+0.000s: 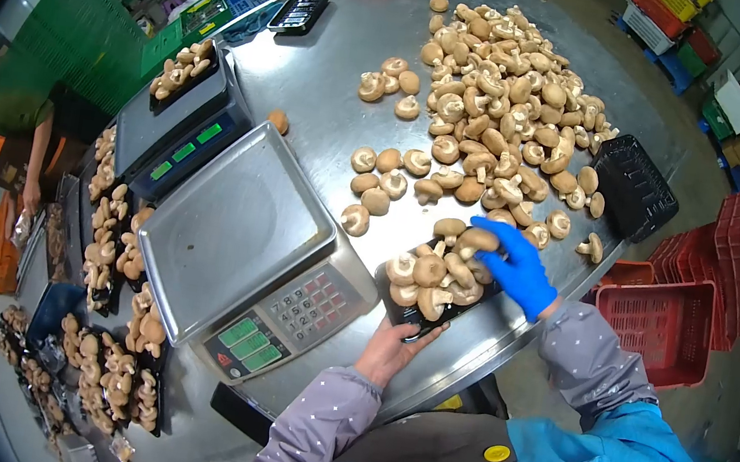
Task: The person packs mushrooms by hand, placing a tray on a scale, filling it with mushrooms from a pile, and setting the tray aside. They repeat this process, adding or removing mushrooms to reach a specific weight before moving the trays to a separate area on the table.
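Observation:
My left hand, bare, grips the near edge of a black plastic tray heaped with brown shiitake mushrooms. My right hand, in a blue glove, has its fingers curled round a mushroom at the far right side of that heap. Just beyond the tray, a large pile of loose mushrooms covers part of the steel table. Several single mushrooms lie between the pile and the scale, which stands left of the tray with a bare pan.
A second scale bears a filled tray. Several filled trays line the left side. Black trays lie at the pile's right and at the back. Red crates stand beyond the right edge. Another person's hand is at far left.

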The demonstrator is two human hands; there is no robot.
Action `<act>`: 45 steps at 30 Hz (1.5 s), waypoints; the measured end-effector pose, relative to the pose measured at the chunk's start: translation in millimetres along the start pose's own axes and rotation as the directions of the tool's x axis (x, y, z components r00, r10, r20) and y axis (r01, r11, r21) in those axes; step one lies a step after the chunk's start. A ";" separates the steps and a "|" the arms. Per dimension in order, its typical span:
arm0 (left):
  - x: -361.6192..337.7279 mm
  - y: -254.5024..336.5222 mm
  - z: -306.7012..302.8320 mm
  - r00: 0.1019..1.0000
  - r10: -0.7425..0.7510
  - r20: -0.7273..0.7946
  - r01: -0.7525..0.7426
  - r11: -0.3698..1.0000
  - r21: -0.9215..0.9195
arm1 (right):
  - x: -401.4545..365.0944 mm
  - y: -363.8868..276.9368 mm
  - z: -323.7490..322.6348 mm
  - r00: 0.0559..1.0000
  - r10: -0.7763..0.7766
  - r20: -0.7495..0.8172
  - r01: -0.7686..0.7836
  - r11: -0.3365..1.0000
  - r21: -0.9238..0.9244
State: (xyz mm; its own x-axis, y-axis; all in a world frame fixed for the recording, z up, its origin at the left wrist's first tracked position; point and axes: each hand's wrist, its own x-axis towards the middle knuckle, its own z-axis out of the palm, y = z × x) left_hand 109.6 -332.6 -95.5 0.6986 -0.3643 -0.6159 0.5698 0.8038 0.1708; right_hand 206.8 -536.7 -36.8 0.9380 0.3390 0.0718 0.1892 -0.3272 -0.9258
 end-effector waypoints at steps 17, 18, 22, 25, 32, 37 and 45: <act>-119.4 142.8 16.8 0.936 0.352 -0.025 -0.321 0.878 0.354 | 37.7 -27.7 11.0 0.947 0.304 -0.105 -0.237 0.880 0.411; -127.4 160.4 10.3 0.915 0.403 -0.033 -0.358 0.845 0.398 | 39.3 -31.9 15.1 0.945 0.315 -0.090 -0.261 0.889 0.377; -146.1 217.4 -26.6 0.849 0.515 -0.121 -0.382 0.755 0.533 | 49.7 -30.9 30.8 0.950 0.312 -0.015 -0.294 0.907 0.303; -154.9 231.6 -47.0 0.747 0.644 -0.163 -0.387 0.622 0.681 | 56.7 -43.8 43.6 0.952 0.306 -0.005 -0.294 0.919 0.262; -185.5 238.2 -80.5 0.585 0.808 -0.066 -0.219 0.236 0.947 | 89.5 -99.3 100.7 0.966 0.177 0.187 -0.232 0.915 0.330; -196.2 234.0 -74.1 0.552 0.832 -0.052 -0.314 0.266 0.911 | 123.7 -92.9 177.2 0.970 -0.233 0.069 0.225 0.969 0.101; -210.7 225.0 -65.4 0.532 0.844 -0.066 -0.333 0.280 0.900 | 117.1 -103.5 194.0 0.821 -0.481 0.309 0.543 0.824 -0.160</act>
State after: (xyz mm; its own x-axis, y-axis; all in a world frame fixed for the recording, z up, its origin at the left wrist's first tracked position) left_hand 62.3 -44.2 22.4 0.8242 0.5156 -0.2342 0.3166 -0.0767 0.9455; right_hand 240.7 -291.9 -4.5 0.5890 0.7083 0.3891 0.7117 -0.2265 -0.6649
